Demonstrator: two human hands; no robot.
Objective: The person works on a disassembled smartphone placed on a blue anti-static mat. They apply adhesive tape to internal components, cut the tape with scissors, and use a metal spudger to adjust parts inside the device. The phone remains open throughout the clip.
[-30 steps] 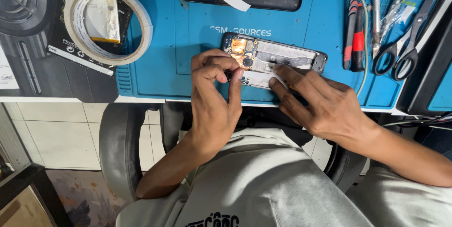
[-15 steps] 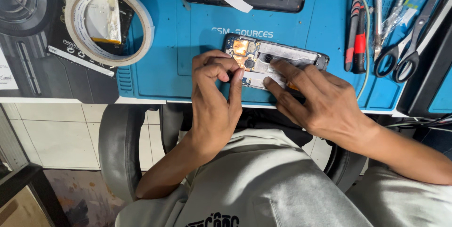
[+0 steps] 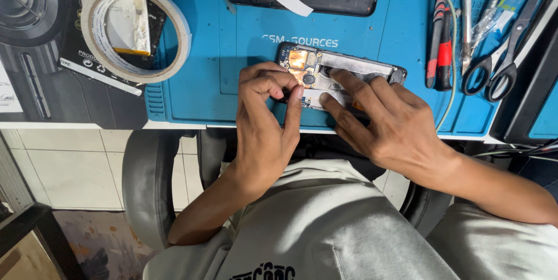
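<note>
Here, an opened phone (image 3: pixel 343 76) with exposed circuit board is laid on the blue mat (image 3: pixel 215 71) of the worktop, at 12 o'clock from the person's torso. The left hand (image 3: pixel 264 123) is curled, its grip pinched at the phone's left end. The right hand (image 3: pixel 386 123) is spread flat, fingertips pressed on the phone. A tape roll (image 3: pixel 136 30) lies at 10 o'clock, scissors (image 3: pixel 500 65) at 2 o'clock.

Floor: pale square tiles (image 3: pixel 70 169), grey grout, stained patch bottom left.
Table: white edge (image 3: pixel 70 125), blue mat on top.
Chair: black padded armrest (image 3: pixel 145 187).
Light: bright, even, soft shadows.
</note>
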